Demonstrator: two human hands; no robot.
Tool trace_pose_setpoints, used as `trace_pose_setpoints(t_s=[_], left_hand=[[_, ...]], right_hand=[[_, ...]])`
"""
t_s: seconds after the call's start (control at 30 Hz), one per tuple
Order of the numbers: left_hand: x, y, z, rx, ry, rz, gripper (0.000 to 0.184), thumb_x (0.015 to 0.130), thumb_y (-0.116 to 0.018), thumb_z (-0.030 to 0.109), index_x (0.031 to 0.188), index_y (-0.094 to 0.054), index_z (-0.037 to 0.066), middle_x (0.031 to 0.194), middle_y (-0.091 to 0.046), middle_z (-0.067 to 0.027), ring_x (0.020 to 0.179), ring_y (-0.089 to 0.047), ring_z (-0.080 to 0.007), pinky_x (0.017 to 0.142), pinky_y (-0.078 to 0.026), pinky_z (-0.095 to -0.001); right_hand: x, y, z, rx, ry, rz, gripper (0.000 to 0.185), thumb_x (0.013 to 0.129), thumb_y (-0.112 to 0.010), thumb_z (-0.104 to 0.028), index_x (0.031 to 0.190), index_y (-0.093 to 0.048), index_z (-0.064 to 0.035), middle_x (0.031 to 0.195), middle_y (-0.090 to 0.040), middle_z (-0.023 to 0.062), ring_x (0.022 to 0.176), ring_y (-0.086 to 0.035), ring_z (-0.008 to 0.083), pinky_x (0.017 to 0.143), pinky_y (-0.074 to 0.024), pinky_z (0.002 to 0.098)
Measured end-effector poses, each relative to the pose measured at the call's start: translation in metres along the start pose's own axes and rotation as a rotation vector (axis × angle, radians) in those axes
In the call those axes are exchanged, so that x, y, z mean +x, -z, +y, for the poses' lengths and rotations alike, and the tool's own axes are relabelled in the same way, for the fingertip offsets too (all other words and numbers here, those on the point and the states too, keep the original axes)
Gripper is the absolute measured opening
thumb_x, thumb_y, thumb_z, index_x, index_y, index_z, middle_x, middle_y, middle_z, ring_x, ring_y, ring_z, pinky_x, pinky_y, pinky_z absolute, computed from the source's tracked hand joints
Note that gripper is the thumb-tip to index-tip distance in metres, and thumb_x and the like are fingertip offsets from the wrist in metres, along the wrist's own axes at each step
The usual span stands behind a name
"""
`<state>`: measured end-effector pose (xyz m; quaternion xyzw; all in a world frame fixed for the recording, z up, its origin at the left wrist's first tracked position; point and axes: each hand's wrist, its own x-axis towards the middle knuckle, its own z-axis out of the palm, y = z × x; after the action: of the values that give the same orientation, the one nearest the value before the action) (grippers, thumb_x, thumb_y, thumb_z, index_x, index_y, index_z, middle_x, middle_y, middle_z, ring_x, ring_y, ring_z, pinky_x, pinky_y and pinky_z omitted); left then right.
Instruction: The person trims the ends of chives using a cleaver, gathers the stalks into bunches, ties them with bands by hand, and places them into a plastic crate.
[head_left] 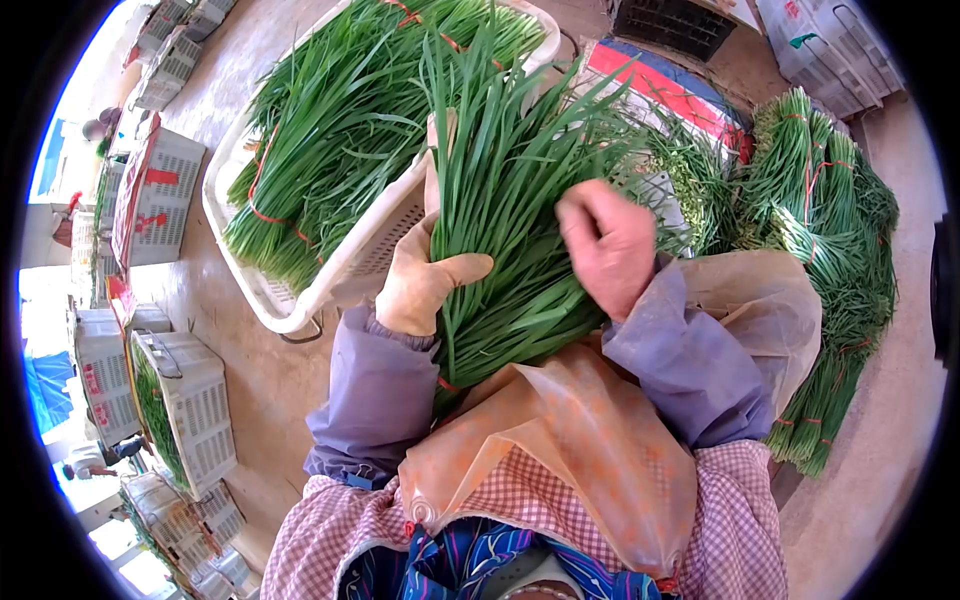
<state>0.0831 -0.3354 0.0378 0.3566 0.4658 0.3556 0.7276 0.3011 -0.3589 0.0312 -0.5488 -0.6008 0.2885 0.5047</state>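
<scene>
A large bunch of garlic chives [500, 190] lies across my lap, its long green leaves fanning away from me. My left hand [425, 285], in a pale glove, grips the bunch from its left side with the thumb over the leaves. To the right of the leaves is my bare right hand [608, 240], fingers curled closed. What the right fingers hold, if anything, is hidden. A red band [449, 384] shows at the bunch's near end. Under the bunch is a translucent orange apron [560, 410].
A white plastic basket [295, 318] with banded chive bundles [330, 140] stands ahead on the left. More tied bundles [815, 210] are piled on the right. Loose leaf scraps [690, 170] lie beyond my right hand. White crates [190, 400] line the far left.
</scene>
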Motion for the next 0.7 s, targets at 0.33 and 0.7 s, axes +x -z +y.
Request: trace_pose_setpoints(t_s=[0.33, 0.7], left_hand=[[-0.002, -0.007, 0.002, -0.066, -0.006, 0.01, 0.056, 0.075, -0.063, -0.014, 0.13, -0.054, -0.004, 0.115, -0.069, -0.0125, 0.1, -0.068, -0.0226, 0.093, -0.054, -0.0354], [-0.003, -0.006, 0.002, -0.05, 0.003, 0.005, 0.058, 0.075, -0.064, -0.013, 0.132, -0.053, -0.004, 0.115, -0.069, -0.0129, 0.1, -0.068, -0.023, 0.093, -0.053, -0.0352]], right_hand=[[-0.045, 0.023, 0.005, 0.028, -0.186, 0.033, 0.011, 0.096, -0.057, 0.001, 0.106, -0.062, -0.0009, 0.092, -0.065, 0.0041, 0.081, -0.058, 0.0093, 0.076, -0.0477, 0.0245], [-0.059, 0.027, 0.023, 0.392, -0.304, 0.073, 0.021, 0.097, -0.055, 0.0, 0.118, -0.059, -0.0002, 0.096, -0.066, 0.0052, 0.09, -0.06, 0.0105, 0.083, -0.0482, 0.025]])
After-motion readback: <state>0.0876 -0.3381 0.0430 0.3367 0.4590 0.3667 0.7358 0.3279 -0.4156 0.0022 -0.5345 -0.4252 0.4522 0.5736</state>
